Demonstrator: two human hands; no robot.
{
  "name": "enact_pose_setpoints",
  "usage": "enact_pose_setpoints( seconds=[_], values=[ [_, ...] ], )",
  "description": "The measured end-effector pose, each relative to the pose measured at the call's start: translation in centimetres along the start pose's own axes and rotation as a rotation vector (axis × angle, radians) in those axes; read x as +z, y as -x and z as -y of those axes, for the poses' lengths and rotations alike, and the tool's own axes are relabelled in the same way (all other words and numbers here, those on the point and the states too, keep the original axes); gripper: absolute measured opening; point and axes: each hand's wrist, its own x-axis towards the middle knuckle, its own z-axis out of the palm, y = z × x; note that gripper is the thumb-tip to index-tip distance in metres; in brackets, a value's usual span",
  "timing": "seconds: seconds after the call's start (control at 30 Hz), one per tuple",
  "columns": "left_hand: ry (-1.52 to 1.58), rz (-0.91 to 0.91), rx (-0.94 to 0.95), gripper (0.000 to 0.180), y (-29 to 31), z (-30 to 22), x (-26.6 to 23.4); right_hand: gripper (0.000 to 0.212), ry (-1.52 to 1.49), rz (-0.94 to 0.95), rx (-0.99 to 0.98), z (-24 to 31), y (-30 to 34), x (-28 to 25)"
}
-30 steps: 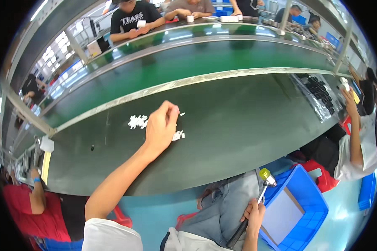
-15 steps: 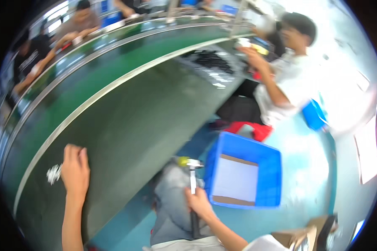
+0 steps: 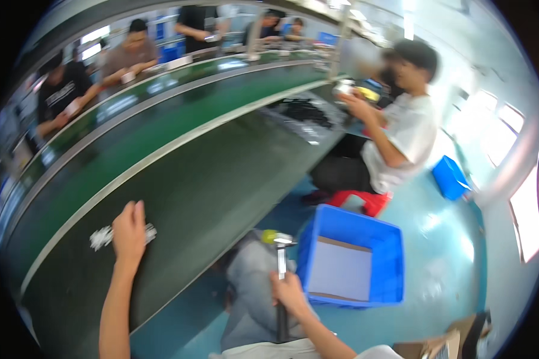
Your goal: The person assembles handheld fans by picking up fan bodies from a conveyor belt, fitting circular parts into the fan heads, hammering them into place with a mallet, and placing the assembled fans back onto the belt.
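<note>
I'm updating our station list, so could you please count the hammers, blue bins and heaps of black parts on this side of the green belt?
Hammer: 1
Blue bins, near and far: 2
Heap of black parts: 1
Total: 4

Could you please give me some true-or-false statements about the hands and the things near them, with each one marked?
1. The right hand holds a hammer. True.

2. The left hand rests on the rim of the large blue bin. False: it is at the dark worktop, by the small white pieces.

3. The white pieces show on both sides of the left hand. True.

4. The large blue bin is heaped full of hammers. False: a flat pale sheet lies in it.

5. The hammer's yellow-green end points to the picture's left. True.
</note>
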Motion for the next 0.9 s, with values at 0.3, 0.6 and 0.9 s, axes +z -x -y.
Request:
enact_pose_setpoints(
  seconds=[0.3,0.6,0.9],
  values=[
    [-0.04,0.062,0.394,0.028,-1.2,1.0,-2.4,0.025,-0.249,0.093,-0.005,3.6,3.6,0.8],
    [-0.181,0.147,0.609,0.022,-0.8,1.7,0.2,0.027,-0.323,0.04,-0.103,4.1,5.7,1.3],
    [-0.152,0.0,0.538,0.013,0.2,-1.1,-1.2,0.024,-0.316,0.076,-0.137,0.4,4.5,0.9]
  ],
)
